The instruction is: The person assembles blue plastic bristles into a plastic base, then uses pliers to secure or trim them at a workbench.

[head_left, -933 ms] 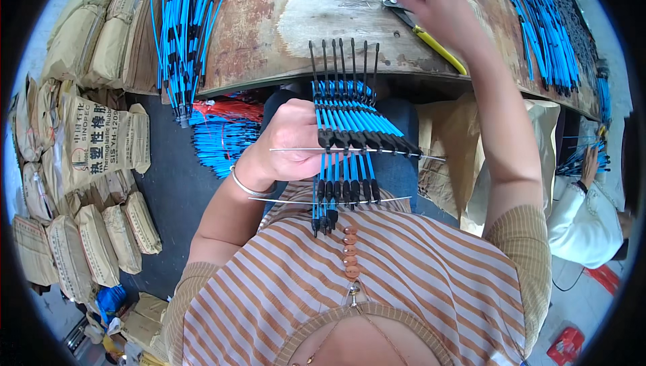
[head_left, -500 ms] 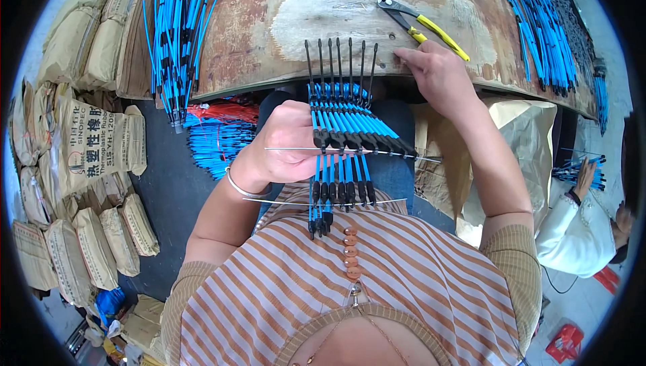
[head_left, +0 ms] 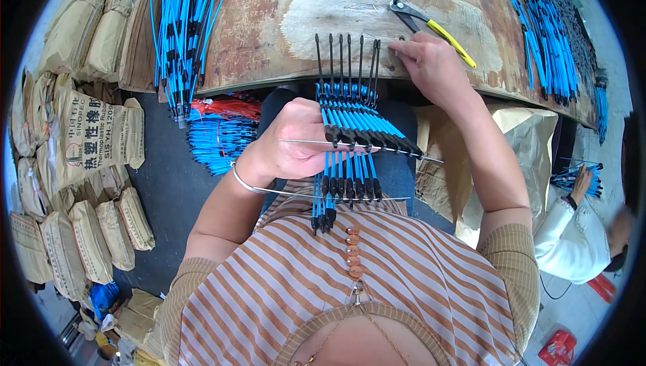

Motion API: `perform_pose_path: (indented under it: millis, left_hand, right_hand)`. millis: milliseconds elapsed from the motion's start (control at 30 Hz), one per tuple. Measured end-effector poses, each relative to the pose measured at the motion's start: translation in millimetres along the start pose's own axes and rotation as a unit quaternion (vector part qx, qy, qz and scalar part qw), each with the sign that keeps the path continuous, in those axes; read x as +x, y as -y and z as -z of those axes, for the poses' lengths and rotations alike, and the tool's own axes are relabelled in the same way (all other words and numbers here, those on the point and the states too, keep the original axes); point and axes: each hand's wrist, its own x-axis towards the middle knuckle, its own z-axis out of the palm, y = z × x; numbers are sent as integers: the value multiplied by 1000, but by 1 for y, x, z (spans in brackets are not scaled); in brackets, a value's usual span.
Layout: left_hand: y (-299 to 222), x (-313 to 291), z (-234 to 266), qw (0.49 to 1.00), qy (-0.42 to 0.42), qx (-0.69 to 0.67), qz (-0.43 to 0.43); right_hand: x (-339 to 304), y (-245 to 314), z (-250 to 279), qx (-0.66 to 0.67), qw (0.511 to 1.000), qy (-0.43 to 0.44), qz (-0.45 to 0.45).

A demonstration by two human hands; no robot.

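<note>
My left hand [head_left: 296, 138] is closed around a row of thin blue rods with black joints and tips [head_left: 363, 120], held upright in front of my chest. Two thin metal wires run across the row: the upper wire [head_left: 299, 141] passes over my fingers, and the lower wire [head_left: 393, 199] crosses near the black lower ends. My right hand [head_left: 434, 66] is at the near edge of the wooden table [head_left: 249, 36], thumb and forefinger pinched together; anything between them is too small to make out. Beside it lie pliers with yellow handles [head_left: 452, 43], one handle partly hidden behind my hand.
Blue rods [head_left: 182, 36] stand in a bunch at the table's left, with more rods [head_left: 548, 49] at the right. Blue pieces [head_left: 219, 144] are piled below the edge. Paper sacks [head_left: 87, 238] are stacked left. A co-worker's white sleeve [head_left: 572, 238] shows at right.
My right hand has shifted slightly left along the table, away from the pliers. The view has moved a little. My left hand keeps its hold on the blue rods.
</note>
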Motion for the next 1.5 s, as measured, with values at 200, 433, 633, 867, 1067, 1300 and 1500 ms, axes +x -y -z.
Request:
perform_pose_path:
  millis: [200, 433, 633, 867, 1067, 1300, 1500]
  left_hand:
    - [4, -3, -5, 999, -26, 16, -14]
    - [4, 0, -5, 997, -26, 46, -51]
    - [5, -3, -9, 997, -72, -14, -21]
    - [8, -8, -2, 996, -17, 82, 2]
    - [11, -7, -11, 990, -96, 77, -66]
    - [15, -12, -6, 996, -40, 84, -13]
    - [10, -8, -5, 997, -41, 73, 5]
  right_hand:
    - [5, 3, 1, -7, 1000, 19, 3]
    - [5, 6, 2, -26, 999, 21, 0]
    - [1, 2, 14, -45, 998, 27, -23]
    - [-8, 5, 30, 215, 960, -79, -161]
    - [-22, -1, 22, 92, 993, -68, -12]
    - [-30, -6, 15, -39, 999, -1, -36]
    - [-24, -6, 10, -45, 999, 3, -30]
